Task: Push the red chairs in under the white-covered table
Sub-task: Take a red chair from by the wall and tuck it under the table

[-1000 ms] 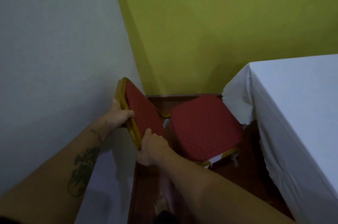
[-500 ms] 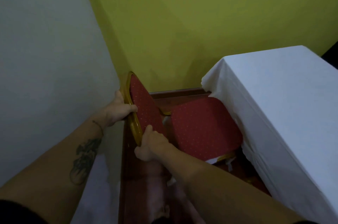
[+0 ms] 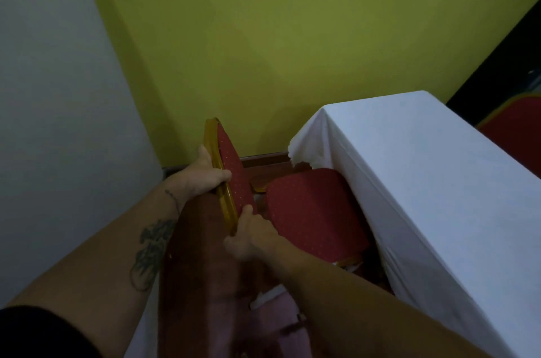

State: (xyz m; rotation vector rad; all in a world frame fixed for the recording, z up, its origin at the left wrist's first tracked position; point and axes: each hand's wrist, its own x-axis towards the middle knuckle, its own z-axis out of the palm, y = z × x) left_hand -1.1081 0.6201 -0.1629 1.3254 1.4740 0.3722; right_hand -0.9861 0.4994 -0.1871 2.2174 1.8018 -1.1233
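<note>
Red chair sits centre frame, its seat partly under the draped edge of the white-covered bench at right, its gold-framed backrest upright beside the seat. Left hand has fingers closed around the backrest's upper frame; right hand is closed on its lower end. A second red chair shows at the right edge, beyond the bench.

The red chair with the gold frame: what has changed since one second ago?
The red padded seat of the gold-framed chair has slid toward the white-covered table; its far edge now lies under the hanging cloth. The left hand and right hand keep their grip on the chair's backrest.
</note>
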